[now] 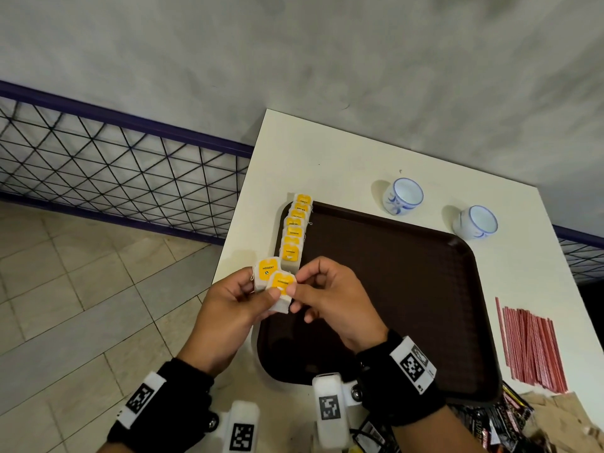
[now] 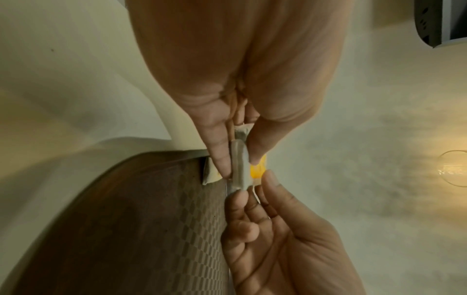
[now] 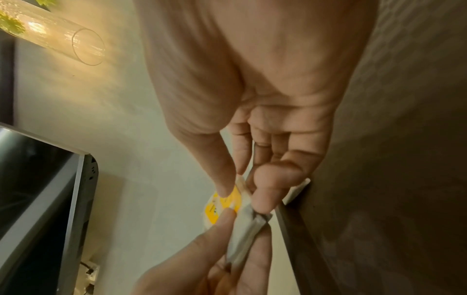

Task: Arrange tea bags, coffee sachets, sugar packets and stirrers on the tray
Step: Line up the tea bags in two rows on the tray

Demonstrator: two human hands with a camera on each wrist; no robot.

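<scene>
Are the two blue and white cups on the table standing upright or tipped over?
Upright. In the head view both cups stand on the table beyond the tray, open mouths up.

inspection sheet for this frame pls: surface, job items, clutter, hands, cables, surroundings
Surface: white table; brown tray on it, bed bare.
Job's things: row of tea bags along the tray's left edge; red stirrers on the table right of the tray; dark sachets at the near right.
Clutter: two blue-and-white cups beyond the tray.
Grippers: left hand holds two tea bags; right hand pinches the nearer tea bag.
Cables: nothing seen.
Surroundings: grey wall, wire-mesh railing, tiled floor.
</scene>
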